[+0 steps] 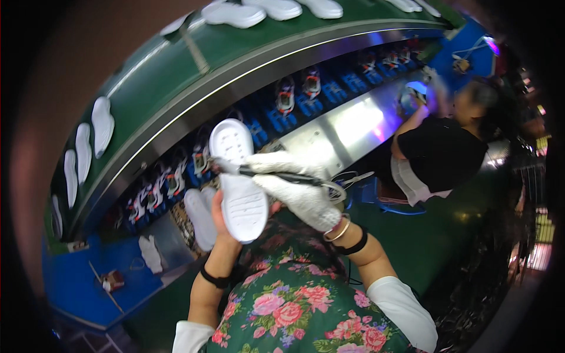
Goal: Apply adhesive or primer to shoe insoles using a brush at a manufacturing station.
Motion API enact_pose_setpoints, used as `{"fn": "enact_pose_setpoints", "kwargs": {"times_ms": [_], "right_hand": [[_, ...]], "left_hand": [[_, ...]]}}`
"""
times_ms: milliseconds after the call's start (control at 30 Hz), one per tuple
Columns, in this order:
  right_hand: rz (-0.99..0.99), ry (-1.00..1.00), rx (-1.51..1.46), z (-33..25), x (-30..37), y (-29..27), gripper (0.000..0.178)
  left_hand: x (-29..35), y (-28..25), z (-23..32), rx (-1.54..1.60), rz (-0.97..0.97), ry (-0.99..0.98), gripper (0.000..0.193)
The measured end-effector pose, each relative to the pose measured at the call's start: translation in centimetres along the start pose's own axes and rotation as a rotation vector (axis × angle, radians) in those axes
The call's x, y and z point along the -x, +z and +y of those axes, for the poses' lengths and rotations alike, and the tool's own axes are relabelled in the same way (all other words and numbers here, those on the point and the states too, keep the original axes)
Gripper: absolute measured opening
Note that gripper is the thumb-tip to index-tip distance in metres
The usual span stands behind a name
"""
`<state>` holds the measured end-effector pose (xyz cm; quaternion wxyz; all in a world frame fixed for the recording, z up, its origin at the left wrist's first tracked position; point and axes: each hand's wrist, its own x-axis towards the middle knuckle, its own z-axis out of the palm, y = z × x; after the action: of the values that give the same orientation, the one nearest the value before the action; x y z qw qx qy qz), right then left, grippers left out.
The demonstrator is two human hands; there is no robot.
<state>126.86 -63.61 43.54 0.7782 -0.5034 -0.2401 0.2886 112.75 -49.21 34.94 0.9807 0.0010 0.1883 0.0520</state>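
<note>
My left hand point(220, 220) is bare and wrapped round the edges of a white shoe sole point(246, 212), held up with its hollow inner side in view. A knit glove covers my right hand point(303, 191). Its fingers grip a brush point(282, 175) by the slim black handle. The brush's dark tip lies across the narrow middle of the sole and seems to touch it. Just left of the left hand, a pair of white soles point(200, 217) rests on the bench.
A green conveyor point(168, 67) carries several white soles. Beneath it, sports shoes point(285, 95) stand on a lower line with blue holders. A metal worktop point(329, 132) runs to the right, where a co-worker point(438, 144) sits. A white glove point(151, 253) lies at lower left by a blue table point(76, 294).
</note>
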Motion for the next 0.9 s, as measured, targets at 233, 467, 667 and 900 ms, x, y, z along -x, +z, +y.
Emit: {"fn": "enact_pose_setpoints", "kwargs": {"times_ms": [233,467,667,900], "right_hand": [[-0.013,-0.578,0.627,0.7,-1.0,-1.1,0.026],[-0.096,-0.785,0.887,0.5,-0.5,0.6,0.032],[-0.193,-0.534,0.553,1.4,0.2,1.3,0.024],[-0.184,-0.723,0.851,1.6,0.4,1.1,0.023]], "left_hand": [[-0.2,1.5,-2.0,0.156,-0.198,-0.129,0.082],[0.3,-1.6,-1.8,-0.156,-0.046,0.000,0.074],[-0.1,-1.9,-1.0,-0.073,-0.219,0.013,0.070],[-1.3,0.6,-1.3,-0.166,-0.202,0.035,0.077]]}}
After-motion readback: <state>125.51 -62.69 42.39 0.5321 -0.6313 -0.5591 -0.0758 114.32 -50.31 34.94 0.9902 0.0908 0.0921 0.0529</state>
